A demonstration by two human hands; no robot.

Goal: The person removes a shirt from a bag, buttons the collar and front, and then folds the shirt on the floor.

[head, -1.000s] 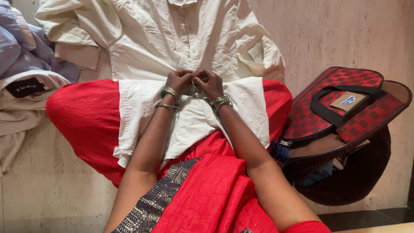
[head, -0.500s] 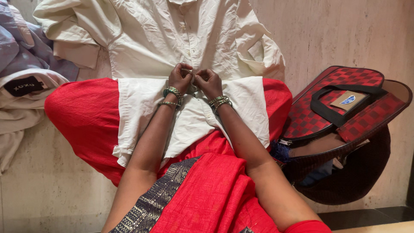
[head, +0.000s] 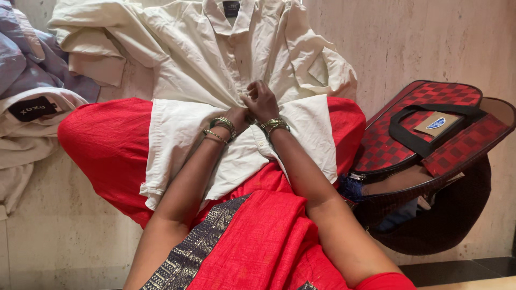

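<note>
Checkered red-and-black bag (head: 430, 134) sits on the floor (head: 419, 48) just beside the person's right knee, its zipped flap tilted up and its mouth gaping below. Inside, only a dark blue bit of cloth shows in the shadow; the rest of the contents cannot be made out. A small brown card with a blue mark lies on top, under the black handle (head: 414, 142).

White shirt (head: 226, 59) is spread front-up on the floor ahead, its lower part drawn over the person's red-draped lap (head: 107, 145). Both hands meet at the button strip in the middle of the shirt. Right hand (head: 262, 100) has its fingers curled narrow, pinching the fabric at the placket. Left hand (head: 236, 115) is tucked lower, pressed against the cloth beside it; its fingers are hidden behind the wrist and bangles, so I cannot tell how they are set.

Pile of other clothes (head: 27, 80), bluish and cream, lies at the left and is cut off by the picture edge. The shirt's far sleeve is bunched, and its collar top is cropped.
</note>
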